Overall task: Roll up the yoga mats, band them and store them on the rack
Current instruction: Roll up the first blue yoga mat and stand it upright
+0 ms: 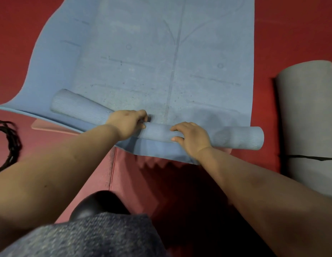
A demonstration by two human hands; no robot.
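A blue yoga mat (152, 52) lies spread on the red floor, its near end wound into a thin roll (235, 138) that runs from left to right. My left hand (128, 123) grips the roll near its middle, fingers curled over the top. My right hand (191, 136) rests on the roll a little to the right, fingers curved over it and thumb at the near side. The roll's left part (76, 106) sits skewed, further from me than the right end.
A rolled grey mat (307, 115) with a black band (309, 158) round it lies at the right edge. A pink mat (55, 127) shows under the blue one at the left. Black cords (11, 145) lie at the far left. My knee and shoe are below.
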